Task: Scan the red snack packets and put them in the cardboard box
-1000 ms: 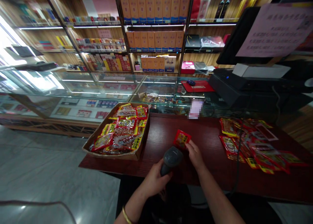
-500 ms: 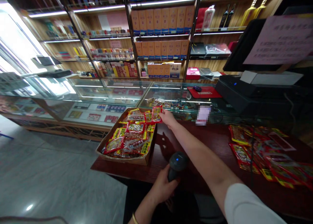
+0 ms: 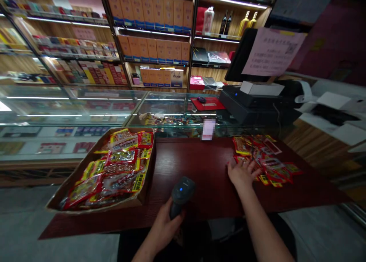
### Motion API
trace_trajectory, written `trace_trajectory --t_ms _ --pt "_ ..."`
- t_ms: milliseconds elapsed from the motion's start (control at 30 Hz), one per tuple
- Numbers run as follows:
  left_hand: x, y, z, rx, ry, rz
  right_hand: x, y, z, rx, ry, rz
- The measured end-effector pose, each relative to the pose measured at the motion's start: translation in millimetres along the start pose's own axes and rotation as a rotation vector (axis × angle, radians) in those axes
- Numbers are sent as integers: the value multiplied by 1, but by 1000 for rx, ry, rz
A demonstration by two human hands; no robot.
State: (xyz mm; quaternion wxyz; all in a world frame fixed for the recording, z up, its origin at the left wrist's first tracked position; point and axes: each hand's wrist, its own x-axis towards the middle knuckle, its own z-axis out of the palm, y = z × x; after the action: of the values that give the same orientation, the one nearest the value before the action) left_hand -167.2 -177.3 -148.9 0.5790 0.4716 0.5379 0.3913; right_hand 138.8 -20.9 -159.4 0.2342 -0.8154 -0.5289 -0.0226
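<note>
My left hand (image 3: 166, 224) is wrapped round the handle of a dark barcode scanner (image 3: 183, 190), held above the counter's near edge. A small blue light glows on the scanner's head. On the right, my right hand (image 3: 242, 174) is spread, fingers apart, over the near left side of a heap of red and yellow snack packets (image 3: 276, 166). Nothing shows in its grip; whether the fingertips touch the packets I cannot tell. At the left stands an open cardboard box (image 3: 143, 195) full of similar snack packets (image 3: 120, 155).
The dark red wooden counter (image 3: 177, 155) lies before me. A blurred-out pale item (image 3: 208, 129) is by the glass showcase (image 3: 168, 98). Behind are a mouse (image 3: 201, 100) on a red mat, a monitor (image 3: 241, 56) with a taped paper, a dark cash drawer (image 3: 243, 105) and stocked shelves.
My right hand has moved from the box to the heap on the right, and the packet it held now lies in the box. The view has turned right. The scanner stays in my left hand.
</note>
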Motion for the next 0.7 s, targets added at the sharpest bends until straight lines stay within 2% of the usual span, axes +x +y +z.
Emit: trace_trajectory --t_ms 67,200,267,433,567,700 --pt "0 0 1 5 30 -3 -15 5 10 -4 -22 -91" --pt "-1 -1 4 43 44 4 -53 -28 19 122 -171 -377" --pt "-1 0 5 50 35 6 -63 -42 18 155 -230 -409" --pt "-1 3 7 57 31 -10 -54 -43 14 221 -217 -305" --pt "-2 8 7 68 28 8 -48 -40 23 538 -225 -284" --pt "-3 10 8 64 31 35 -49 -46 33 1025 -281 58"
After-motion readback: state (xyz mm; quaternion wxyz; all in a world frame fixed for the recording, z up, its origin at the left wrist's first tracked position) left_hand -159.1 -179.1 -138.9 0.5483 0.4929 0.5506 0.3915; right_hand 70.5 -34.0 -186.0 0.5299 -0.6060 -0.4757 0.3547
